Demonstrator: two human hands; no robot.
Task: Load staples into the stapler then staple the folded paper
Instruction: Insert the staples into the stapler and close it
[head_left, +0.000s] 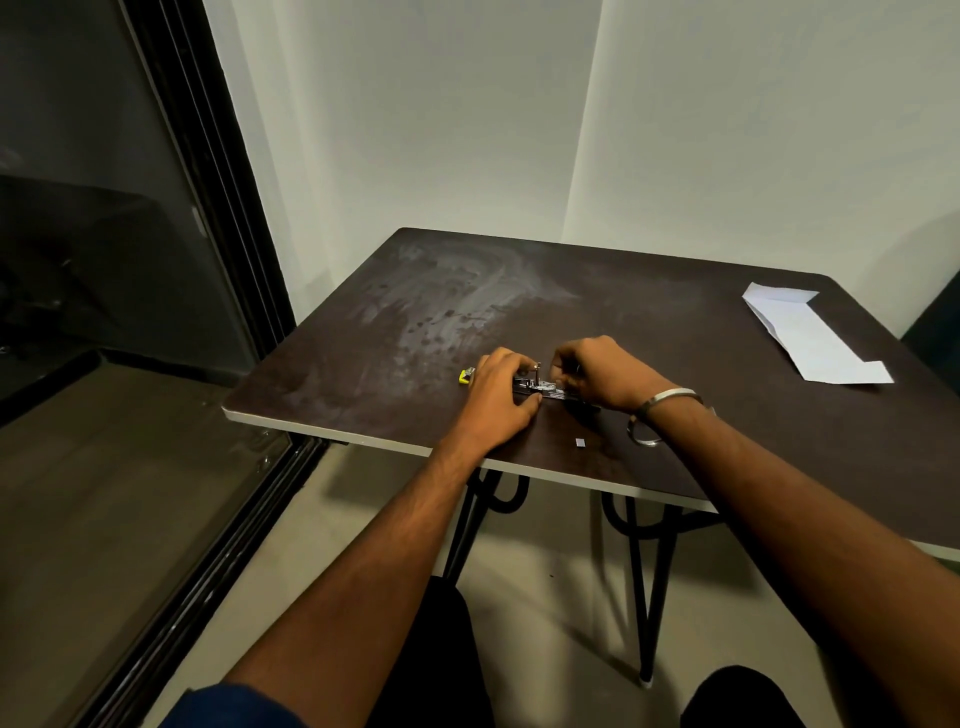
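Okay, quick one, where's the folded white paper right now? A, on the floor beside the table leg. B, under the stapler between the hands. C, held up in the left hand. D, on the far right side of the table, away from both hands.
D: the folded paper lies on the table at its far right, apart from both hands working on the stapler.

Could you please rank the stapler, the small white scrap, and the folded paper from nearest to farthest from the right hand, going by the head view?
1. The stapler: directly under the right hand, at its fingertips.
2. The small white scrap: on the table just nearer the person than the wrist.
3. The folded paper: far off at the table's right edge.
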